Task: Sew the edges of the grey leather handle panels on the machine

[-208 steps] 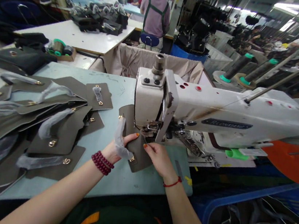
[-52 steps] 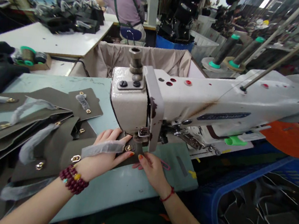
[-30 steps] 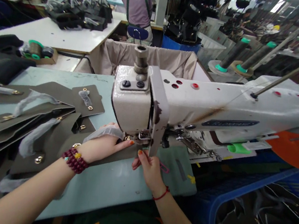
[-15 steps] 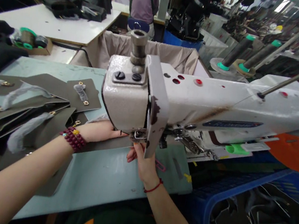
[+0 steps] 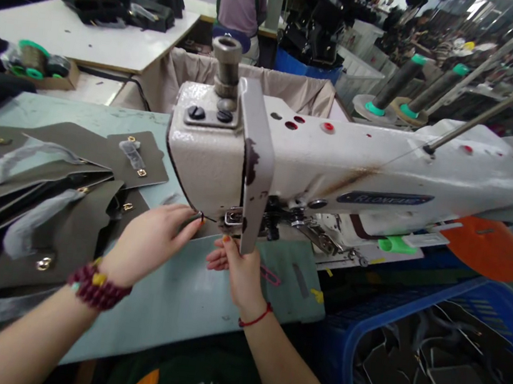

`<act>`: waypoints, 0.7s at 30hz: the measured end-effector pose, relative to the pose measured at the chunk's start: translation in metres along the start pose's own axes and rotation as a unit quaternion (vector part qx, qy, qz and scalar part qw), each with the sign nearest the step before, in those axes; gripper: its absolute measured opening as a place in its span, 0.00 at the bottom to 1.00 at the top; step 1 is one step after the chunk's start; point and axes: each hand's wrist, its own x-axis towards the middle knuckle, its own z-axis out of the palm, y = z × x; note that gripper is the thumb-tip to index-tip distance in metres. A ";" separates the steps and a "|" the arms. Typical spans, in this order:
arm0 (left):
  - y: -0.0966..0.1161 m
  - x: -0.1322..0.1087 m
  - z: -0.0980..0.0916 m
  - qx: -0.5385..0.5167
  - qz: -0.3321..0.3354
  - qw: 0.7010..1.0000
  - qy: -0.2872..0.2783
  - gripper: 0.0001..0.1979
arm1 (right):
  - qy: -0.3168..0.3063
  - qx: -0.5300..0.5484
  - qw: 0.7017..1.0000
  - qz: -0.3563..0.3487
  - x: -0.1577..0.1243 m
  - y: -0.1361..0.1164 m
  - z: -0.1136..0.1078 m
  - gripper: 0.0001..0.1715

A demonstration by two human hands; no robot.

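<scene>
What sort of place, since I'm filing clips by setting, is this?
Probably a bag-sewing workshop: there is a large white sewing machine, cones of dark thread behind it, and grey-brown panels with wrapped handles piled beside it.

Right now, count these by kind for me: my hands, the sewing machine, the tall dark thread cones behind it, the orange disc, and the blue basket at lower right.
Hands: 2
Sewing machine: 1
Tall dark thread cones: 2
Orange disc: 1
Blue basket: 1
Total: 7
</scene>
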 end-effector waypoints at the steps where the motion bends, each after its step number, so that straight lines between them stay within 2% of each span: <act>1: 0.003 -0.019 0.005 -0.036 -0.002 0.999 0.016 0.10 | -0.009 -0.001 1.000 0.002 -0.003 0.001 -0.003 0.28; 2: 0.006 -0.038 0.013 -0.102 -0.014 0.994 0.030 0.10 | -0.018 -0.004 1.000 0.003 -0.005 0.003 -0.006 0.28; 3: 0.008 -0.054 0.022 -0.187 -0.049 0.981 0.010 0.11 | -0.026 -0.006 1.000 0.004 -0.007 0.005 -0.008 0.28; 4: 0.009 -0.065 0.033 -0.282 -0.111 0.953 -0.022 0.11 | -0.032 -0.008 0.999 0.005 -0.009 0.007 -0.011 0.28; 5: 0.009 -0.072 0.045 -0.386 -0.181 0.903 -0.048 0.12 | -0.036 -0.011 0.999 0.004 -0.011 0.008 -0.013 0.28; 6: 0.008 -0.073 0.056 -0.486 -0.244 0.837 -0.064 0.14 | -0.039 -0.013 0.999 0.001 -0.013 0.010 -0.014 0.29; 8: 0.005 -0.062 0.074 -0.636 -0.304 0.704 -0.084 0.19 | -0.039 -0.018 0.999 -0.004 -0.016 0.012 -0.016 0.29; 9: 0.004 -0.052 0.081 -0.684 -0.306 0.656 -0.089 0.20 | -0.040 -0.023 0.999 -0.005 -0.018 0.012 -0.017 0.29; 10: 0.002 -0.040 0.085 -0.713 -0.299 0.627 -0.099 0.20 | -0.041 -0.029 0.999 -0.005 -0.020 0.013 -0.017 0.29; 11: 0.001 -0.029 0.087 -0.725 -0.293 0.614 -0.107 0.20 | -0.044 -0.034 0.998 -0.004 -0.022 0.013 -0.018 0.29; 12: 0.000 -0.020 0.088 -0.724 -0.293 0.615 -0.107 0.19 | -0.046 -0.039 0.998 -0.001 -0.024 0.013 -0.018 0.29; 14: 0.000 -0.008 0.087 -0.687 -0.317 0.649 -0.082 0.19 | -0.052 -0.045 0.998 0.003 -0.028 0.014 -0.019 0.29; 17: -0.001 -0.006 0.078 -0.552 -0.367 0.747 -0.041 0.17 | -0.060 -0.050 0.997 0.010 -0.031 0.016 -0.018 0.29; 19: -0.002 -0.008 0.069 -0.442 -0.374 0.813 -0.058 0.19 | -0.070 -0.051 0.996 0.014 -0.032 0.017 -0.017 0.29; 21: -0.002 -0.009 0.061 -0.354 -0.354 0.862 -0.080 0.21 | -0.079 -0.050 0.995 0.018 -0.033 0.018 -0.016 0.29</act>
